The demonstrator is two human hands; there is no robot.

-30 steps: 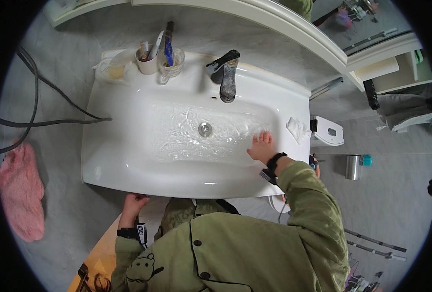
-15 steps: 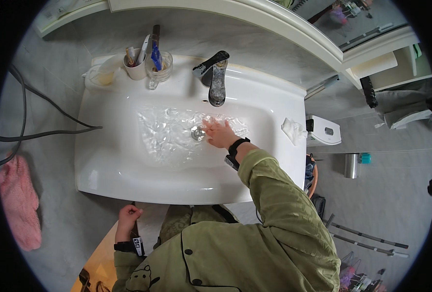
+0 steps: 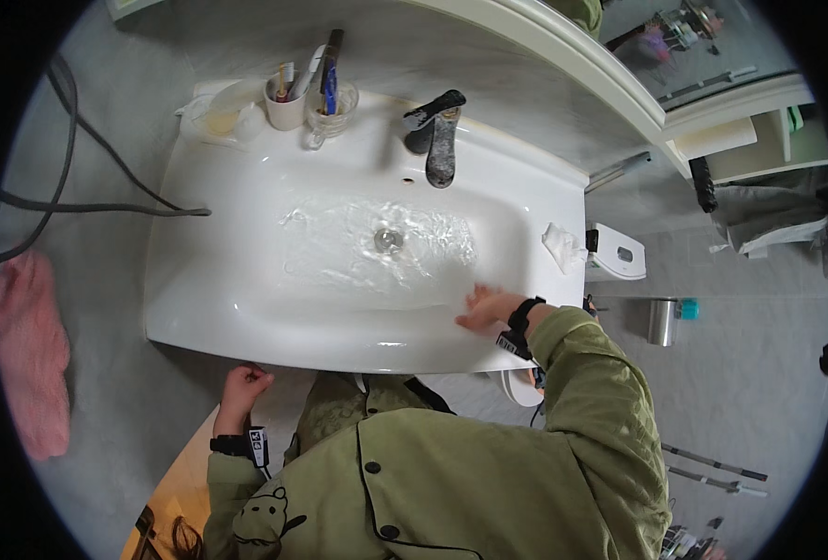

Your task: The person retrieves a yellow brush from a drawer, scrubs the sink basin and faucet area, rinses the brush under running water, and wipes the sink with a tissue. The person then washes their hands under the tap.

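Note:
Over the near right slope of the white washbasin hovers my right hand, slightly smeared by motion, its fingers apart with nothing in them. Rippling water lies in the bowl around a round metal drain stopper. Behind the bowl stands a worn black faucet, its lever pointing left. My left hand is by the basin's front left edge, fingers curled closed, and no object shows in them. Both wrists wear black straps with small devices.
On the back left ledge are a cup with toothbrushes and a glass mug holding a blue-handled item. A crumpled white tissue lies on the right rim. Grey cables and a pink towel are at left. A mirror cabinet overhangs the back.
My right hand has moved from the water beside the stopper toward the near right side of the bowl. The ripples are smaller. My left hand stays by the front edge, and the view has shifted slightly.

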